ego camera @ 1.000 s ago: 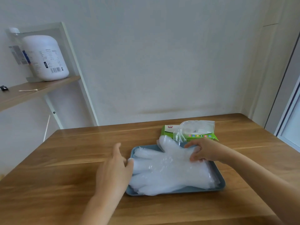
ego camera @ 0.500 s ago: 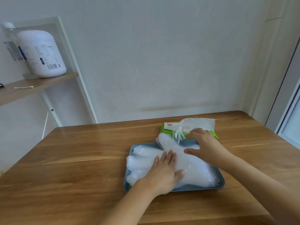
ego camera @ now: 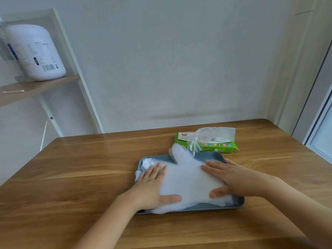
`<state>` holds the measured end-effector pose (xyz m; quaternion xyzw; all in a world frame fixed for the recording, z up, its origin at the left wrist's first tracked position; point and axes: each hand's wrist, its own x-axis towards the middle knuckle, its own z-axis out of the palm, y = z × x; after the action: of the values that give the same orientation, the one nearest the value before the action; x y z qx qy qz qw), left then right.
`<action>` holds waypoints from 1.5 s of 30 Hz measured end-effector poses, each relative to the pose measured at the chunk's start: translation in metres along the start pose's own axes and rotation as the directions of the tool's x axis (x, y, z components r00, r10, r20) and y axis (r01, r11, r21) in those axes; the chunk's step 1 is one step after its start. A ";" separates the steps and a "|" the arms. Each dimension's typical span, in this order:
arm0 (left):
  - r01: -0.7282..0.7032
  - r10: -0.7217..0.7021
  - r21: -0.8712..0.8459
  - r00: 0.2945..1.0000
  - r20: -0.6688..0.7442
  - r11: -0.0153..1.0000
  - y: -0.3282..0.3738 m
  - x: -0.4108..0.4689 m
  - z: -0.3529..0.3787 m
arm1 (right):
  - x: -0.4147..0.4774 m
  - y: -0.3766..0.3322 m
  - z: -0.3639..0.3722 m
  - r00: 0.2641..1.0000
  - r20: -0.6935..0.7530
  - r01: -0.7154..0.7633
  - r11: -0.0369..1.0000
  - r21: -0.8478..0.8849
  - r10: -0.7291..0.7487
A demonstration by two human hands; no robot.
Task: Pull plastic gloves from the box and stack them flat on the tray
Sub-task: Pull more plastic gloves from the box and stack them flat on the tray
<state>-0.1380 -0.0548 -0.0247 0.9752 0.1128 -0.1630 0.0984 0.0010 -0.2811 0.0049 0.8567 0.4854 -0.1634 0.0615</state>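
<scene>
Both hands lie flat on the pile of gloves (ego camera: 188, 178) in the blue tray (ego camera: 206, 209). The left hand (ego camera: 152, 184) presses the left end and the right hand (ego camera: 231, 178) the right end. Fingers are straight and palms down, so neither grip holds anything (they only press). The pile fills most of the tray, and one glove thumb pokes over the far rim toward the green box (ego camera: 215, 147), which sits just beyond the tray.

This looks like the smoothing step, pushing air out so the stack sits flat. At the left end some film is bunched up and probably needs another pass.

A loose glove (ego camera: 212, 134) already sticks up out of the box's opening. The next move likely calls for one hand to lift off, pinch that film lightly and draw it out. The box looks light and may drag along, so steadying it could help. The other hand might stay on the pile to stop it sliding.

Everything rests on a wooden tabletop (ego camera: 89, 168) pushed against a pale wall (ego camera: 179, 60). On the left, a shelf (ego camera: 36, 88) carries a white jug (ego camera: 36, 53) and a cotton swab (ego camera: 13, 91).
</scene>
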 end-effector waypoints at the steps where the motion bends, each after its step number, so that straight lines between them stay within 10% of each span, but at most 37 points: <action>1: 0.022 -0.022 0.007 0.999 0.024 1.000 -0.002 -0.002 -0.003 | -0.004 0.001 -0.005 1.000 0.009 -0.013 1.000 0.024 0.013; 4: 0.066 -0.071 0.052 0.994 0.085 0.996 -0.002 -0.006 -0.012 | -0.004 0.008 -0.010 0.997 -0.045 -0.051 0.987 0.153 0.059; 6: 0.074 -0.083 0.084 0.991 0.106 0.994 0.000 -0.007 -0.016 | 0.001 0.017 -0.008 0.939 -0.334 0.004 0.964 0.268 0.088; 9: 0.076 -0.086 0.084 0.989 0.117 0.994 0.000 -0.007 -0.018 | 0.008 0.039 -0.010 0.524 -0.830 0.048 0.966 0.253 0.191; 11: 0.078 -0.086 0.076 0.989 0.119 0.994 0.001 -0.007 -0.018 | 0.016 0.053 -0.013 0.382 -0.892 -0.047 0.970 0.240 0.240; 16: 0.084 -0.092 0.069 0.989 0.113 0.994 0.003 -0.009 -0.019 | 0.041 0.081 -0.030 0.602 -0.740 -0.106 0.948 0.299 0.301; 27: 0.103 -0.096 -0.182 0.994 0.045 0.978 0.009 -0.016 -0.035 | 0.015 0.044 -0.124 0.531 -0.773 0.104 0.879 0.466 0.347; 36: -0.391 -0.022 -0.624 0.837 -0.547 0.677 0.069 -0.040 -0.091 | -0.034 -0.028 -0.163 0.778 -0.627 -0.009 0.999 0.053 0.041; 45: -0.349 -0.048 -0.772 0.897 -0.439 0.531 0.064 -0.033 -0.096 | -0.071 -0.061 -0.177 0.867 -0.499 0.155 0.948 0.278 0.004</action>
<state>-0.1237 -0.1000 0.0854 0.8258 0.1073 0.1273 0.5388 -0.0454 -0.2607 0.1986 0.8488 0.4868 -0.0155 -0.2059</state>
